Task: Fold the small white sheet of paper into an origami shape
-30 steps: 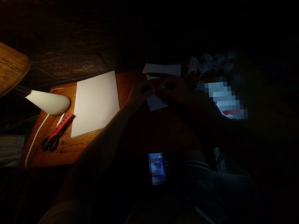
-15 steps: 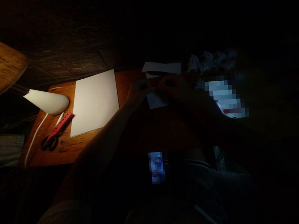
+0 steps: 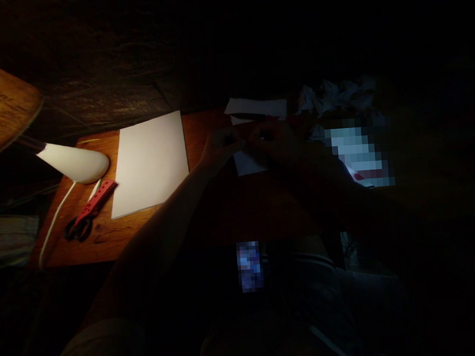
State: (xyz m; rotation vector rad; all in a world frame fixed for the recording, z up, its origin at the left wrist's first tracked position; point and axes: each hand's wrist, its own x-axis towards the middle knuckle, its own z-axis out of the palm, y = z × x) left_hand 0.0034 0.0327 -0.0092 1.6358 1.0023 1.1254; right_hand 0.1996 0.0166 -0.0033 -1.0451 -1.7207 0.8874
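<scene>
In deep shadow at the middle of the table, my left hand point(image 3: 222, 142) and my right hand point(image 3: 273, 140) face each other with curled fingers. Both are closed on a small piece of white paper point(image 3: 250, 163), whose lower part shows below the fingers. Its upper part is hidden by my hands, and the exact finger grip is too dark to make out. Just beyond the hands lie strips of white paper point(image 3: 257, 105), with a dark, narrow tool point(image 3: 247, 116) across them; its kind is unclear.
On the left stand a desk lamp point(image 3: 73, 161) with a wooden-looking shade point(image 3: 0, 102), a stack of white sheets point(image 3: 151, 162), and dark-handled scissors point(image 3: 78, 228) by a red strip with holes point(image 3: 96, 200). Crumpled papers point(image 3: 329, 98) and a lit, pixelated screen point(image 3: 358, 153) lie right.
My fingertips have shifted slightly over the paper, and the gap between the hands looks a little wider. The things on the table stay in place.
</scene>
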